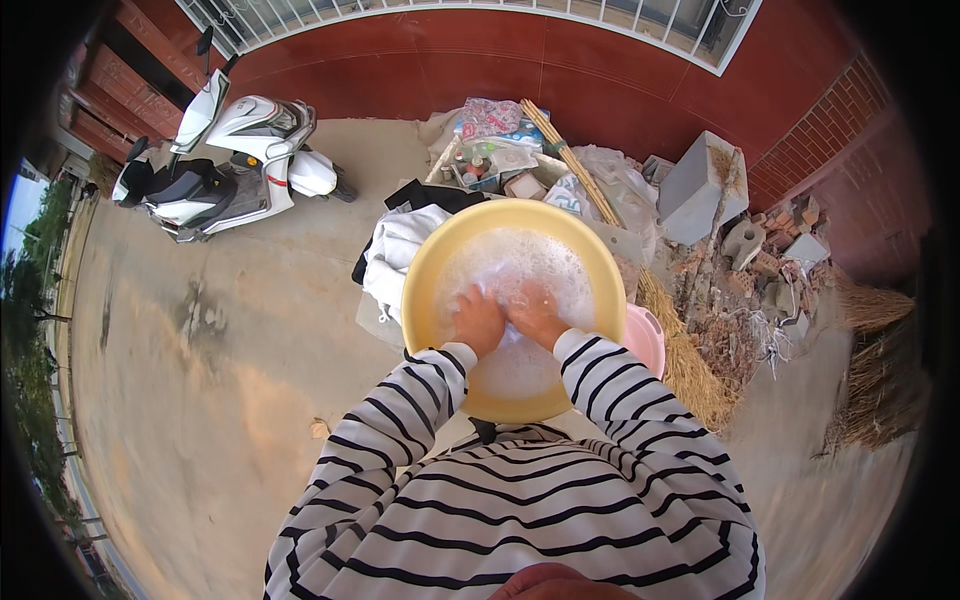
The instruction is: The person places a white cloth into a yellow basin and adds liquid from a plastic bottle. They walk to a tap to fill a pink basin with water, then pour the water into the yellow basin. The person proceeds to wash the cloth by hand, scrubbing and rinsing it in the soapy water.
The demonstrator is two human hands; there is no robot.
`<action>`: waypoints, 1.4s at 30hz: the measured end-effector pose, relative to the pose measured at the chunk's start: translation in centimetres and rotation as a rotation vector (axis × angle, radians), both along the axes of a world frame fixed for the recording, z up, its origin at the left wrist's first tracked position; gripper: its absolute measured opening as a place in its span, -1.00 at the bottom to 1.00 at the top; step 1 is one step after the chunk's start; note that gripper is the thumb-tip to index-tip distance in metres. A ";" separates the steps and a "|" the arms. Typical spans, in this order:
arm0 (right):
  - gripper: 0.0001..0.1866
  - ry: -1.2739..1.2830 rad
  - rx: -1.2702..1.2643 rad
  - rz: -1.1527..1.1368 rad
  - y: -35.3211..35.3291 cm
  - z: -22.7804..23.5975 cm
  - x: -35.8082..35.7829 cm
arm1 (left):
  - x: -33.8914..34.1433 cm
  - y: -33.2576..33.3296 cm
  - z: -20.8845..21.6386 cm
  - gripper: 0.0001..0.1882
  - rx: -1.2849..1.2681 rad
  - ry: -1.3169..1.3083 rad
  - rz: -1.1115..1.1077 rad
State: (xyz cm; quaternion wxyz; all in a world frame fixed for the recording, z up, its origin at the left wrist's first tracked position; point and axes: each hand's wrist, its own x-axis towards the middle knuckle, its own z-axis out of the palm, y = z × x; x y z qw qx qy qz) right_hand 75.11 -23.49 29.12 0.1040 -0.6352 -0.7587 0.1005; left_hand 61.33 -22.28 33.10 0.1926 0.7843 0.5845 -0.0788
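Note:
A round yellow basin [420, 270] full of foamy water stands in front of me. Both my hands dip into the suds near its middle, close together. My left hand [480, 322] is curled downward, its fingertips sunk in the foam. Beside it, my right hand [538, 318] also bends into the water, its fingers mostly covered by bubbles. Pale, wet-looking material shows faintly between them, but the foam hides what it is. Just left of the basin lies a white garment with a drawstring [395, 255], with black cloth [435, 197] behind it.
A pink basin [645, 340] sits partly under the yellow one's right side. Behind are bamboo poles [572, 160], plastic bags and a grey-white block [700, 190]. Rubble and straw brooms [680, 345] lie to the right. A white scooter [240, 165] is parked at the far left.

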 end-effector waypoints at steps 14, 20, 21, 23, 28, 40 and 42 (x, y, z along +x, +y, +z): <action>-0.74 0.198 -0.046 -0.134 3.7 1.0 0.2 | -1.7 6.3 -3.4 -0.69 -0.003 -0.332 -0.001; -0.61 0.736 -0.109 -0.184 -3.8 6.5 3.2 | -5.5 3.3 3.6 -0.53 -0.389 -0.975 0.434; -0.60 0.801 -0.253 -0.301 -4.5 6.7 3.8 | -5.5 2.2 4.6 -0.51 -0.300 -0.820 0.362; -0.61 0.820 -0.447 -0.477 -5.1 8.5 4.0 | -5.2 0.6 6.0 -0.46 -0.119 -0.517 0.207; -0.64 0.183 0.156 -0.298 -4.9 2.7 0.7 | -2.7 -3.0 0.5 -0.45 0.437 -0.293 -0.159; -0.82 -0.096 0.012 -0.078 2.2 -2.4 1.3 | 0.3 3.3 -2.3 -0.77 -0.018 -0.161 -0.156; -0.84 -0.112 -0.093 -0.136 2.7 0.0 0.8 | 0.5 3.4 -1.9 -0.76 -0.045 -0.207 -0.099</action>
